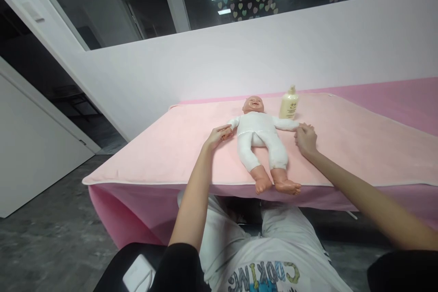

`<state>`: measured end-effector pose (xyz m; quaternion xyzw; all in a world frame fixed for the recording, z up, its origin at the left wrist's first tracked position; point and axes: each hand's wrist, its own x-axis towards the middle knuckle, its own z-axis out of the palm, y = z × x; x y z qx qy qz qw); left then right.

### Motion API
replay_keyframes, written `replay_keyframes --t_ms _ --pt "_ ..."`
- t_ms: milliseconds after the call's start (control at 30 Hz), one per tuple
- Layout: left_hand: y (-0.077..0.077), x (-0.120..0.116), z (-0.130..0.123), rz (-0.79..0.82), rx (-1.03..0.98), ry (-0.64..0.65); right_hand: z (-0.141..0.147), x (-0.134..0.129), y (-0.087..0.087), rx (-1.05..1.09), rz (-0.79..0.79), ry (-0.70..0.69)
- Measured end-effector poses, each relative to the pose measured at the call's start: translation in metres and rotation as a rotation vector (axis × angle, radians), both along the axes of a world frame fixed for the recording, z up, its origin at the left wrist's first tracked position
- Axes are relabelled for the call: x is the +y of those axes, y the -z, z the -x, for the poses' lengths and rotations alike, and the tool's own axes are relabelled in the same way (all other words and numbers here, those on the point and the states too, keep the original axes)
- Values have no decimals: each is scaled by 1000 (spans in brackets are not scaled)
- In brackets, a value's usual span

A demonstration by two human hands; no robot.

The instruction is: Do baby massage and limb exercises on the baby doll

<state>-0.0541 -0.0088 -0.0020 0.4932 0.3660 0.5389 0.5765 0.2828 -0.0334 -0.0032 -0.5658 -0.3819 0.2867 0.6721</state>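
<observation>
A baby doll (257, 124) with a white cloth body lies on its back, its head toward the wall and its bare feet at the table's front edge. Its arms are stretched out to both sides. My left hand (218, 137) is closed around the doll's hand on the left. On the other side, my right hand (305, 140) grips the doll's other hand, whose fingers show just above mine. Behind the doll's arm on the right stands a pale yellow pump bottle (289, 104), upright and touched by neither hand.
A light pink blanket (359, 146) covers the table over a darker pink cloth (393, 89). A white wall (239, 59) with dark glass above it rises behind. A white device with a cable (139, 273) lies at the lower left, near my left sleeve.
</observation>
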Motion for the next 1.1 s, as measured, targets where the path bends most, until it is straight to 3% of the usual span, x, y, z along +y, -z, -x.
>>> replay_keyframes --t_ms 100,300,467,567,700,933,1100 --pt "1 1 0 -11 -7 6 0 -26 2 -37 41 -75" --pt "4 4 1 -17 -13 0 -6 -75 -6 116 85 -205" --pt "3 4 0 -34 -12 11 -24 -94 -14 513 209 -324" --pt "2 4 -1 -37 -15 13 -37 -92 -19 685 321 -448" --pt "1 4 0 -38 -17 20 -39 -85 -24 730 399 -589" --pt "2 4 1 -49 -21 18 7 -60 -26 807 472 -887" --pt "2 8 -1 2 -28 -58 51 -29 -30 733 414 -728"
